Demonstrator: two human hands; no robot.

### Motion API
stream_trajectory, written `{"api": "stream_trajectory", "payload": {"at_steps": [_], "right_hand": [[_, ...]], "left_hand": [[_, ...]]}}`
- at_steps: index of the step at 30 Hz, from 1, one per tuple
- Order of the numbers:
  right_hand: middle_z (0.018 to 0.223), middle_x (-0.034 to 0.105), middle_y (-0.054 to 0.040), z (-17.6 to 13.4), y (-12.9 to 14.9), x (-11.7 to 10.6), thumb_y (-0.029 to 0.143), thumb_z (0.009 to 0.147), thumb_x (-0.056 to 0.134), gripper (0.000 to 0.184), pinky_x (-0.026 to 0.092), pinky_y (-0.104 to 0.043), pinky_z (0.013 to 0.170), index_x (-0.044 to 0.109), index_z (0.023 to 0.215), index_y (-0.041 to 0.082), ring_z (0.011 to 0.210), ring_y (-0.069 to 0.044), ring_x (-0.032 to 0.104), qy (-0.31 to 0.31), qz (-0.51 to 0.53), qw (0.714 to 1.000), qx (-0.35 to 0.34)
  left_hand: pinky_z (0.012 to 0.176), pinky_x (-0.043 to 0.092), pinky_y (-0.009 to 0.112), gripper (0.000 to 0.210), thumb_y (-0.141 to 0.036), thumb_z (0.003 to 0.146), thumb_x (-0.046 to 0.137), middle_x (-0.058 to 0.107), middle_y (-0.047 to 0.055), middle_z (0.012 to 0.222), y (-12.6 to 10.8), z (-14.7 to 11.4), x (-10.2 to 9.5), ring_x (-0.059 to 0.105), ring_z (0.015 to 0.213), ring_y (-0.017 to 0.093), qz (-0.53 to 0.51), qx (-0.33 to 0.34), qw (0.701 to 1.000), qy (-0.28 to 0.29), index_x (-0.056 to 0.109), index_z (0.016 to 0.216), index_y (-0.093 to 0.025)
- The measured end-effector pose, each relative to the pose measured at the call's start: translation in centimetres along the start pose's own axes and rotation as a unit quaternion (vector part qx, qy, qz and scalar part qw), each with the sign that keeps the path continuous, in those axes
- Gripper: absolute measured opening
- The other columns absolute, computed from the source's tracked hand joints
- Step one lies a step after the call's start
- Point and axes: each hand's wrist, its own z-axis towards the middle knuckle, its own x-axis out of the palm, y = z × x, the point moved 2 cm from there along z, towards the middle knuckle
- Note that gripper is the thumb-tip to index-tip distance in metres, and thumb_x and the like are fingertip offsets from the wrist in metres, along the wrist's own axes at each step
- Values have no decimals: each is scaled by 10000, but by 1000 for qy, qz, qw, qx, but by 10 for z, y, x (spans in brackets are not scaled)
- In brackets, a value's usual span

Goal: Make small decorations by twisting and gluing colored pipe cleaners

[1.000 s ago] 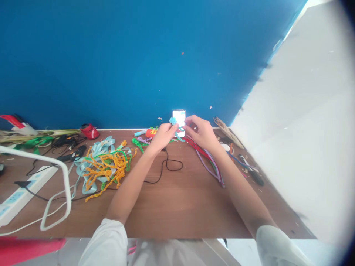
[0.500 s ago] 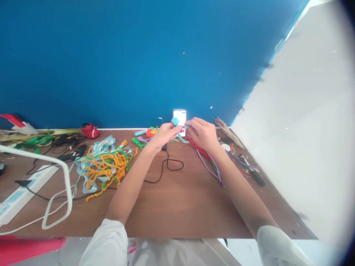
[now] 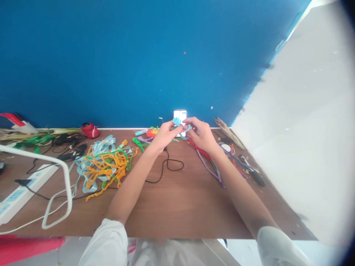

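Note:
My left hand [image 3: 165, 137] pinches a light blue pipe cleaner [image 3: 176, 121], whose top is wound into a small rounded coil above the thumb and fingers. My right hand [image 3: 201, 133] is closed on the loose end, which curves between the two hands. Behind them a phone [image 3: 180, 113] with a lit screen leans against the blue wall, partly covered by the fingers. Beneath my right wrist lie red and purple pipe cleaners [image 3: 204, 162].
Left on the wooden table are orange twisted pipe cleaners [image 3: 104, 171] over light blue ribbon [image 3: 90, 187]. A white power strip [image 3: 27, 190], a bent white metal frame [image 3: 67, 184] and a black cable [image 3: 174, 170] lie around. Dry husks [image 3: 229, 133] and a cutter [image 3: 251, 168] sit right.
My right fingers have lifted and curled round the pipe cleaner's loose end, which now bends up between the hands instead of hanging down. The coiled top has turned slightly.

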Motion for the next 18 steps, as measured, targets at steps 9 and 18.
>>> {"api": "stream_trajectory", "payload": {"at_steps": [9, 18], "right_hand": [[785, 660, -13, -1, -8, -2, 127, 867, 488, 172, 369, -258, 622, 641, 904, 196, 636, -146, 539, -20, -49, 999, 9], [862, 725, -33, -1, -9, 1, 122, 887, 502, 206, 429, -265, 687, 690, 932, 192, 725, -163, 623, -48, -25, 998, -15]], "left_hand": [[441, 127, 195, 386, -478, 815, 719, 259, -99, 561, 8, -1, 7, 211, 459, 41, -55, -43, 997, 42, 641, 1006, -152], [421, 108, 171, 377, -443, 759, 788, 274, -114, 540, 9, -3, 12, 199, 421, 15, -109, -77, 990, 52, 545, 839, -167]]}}
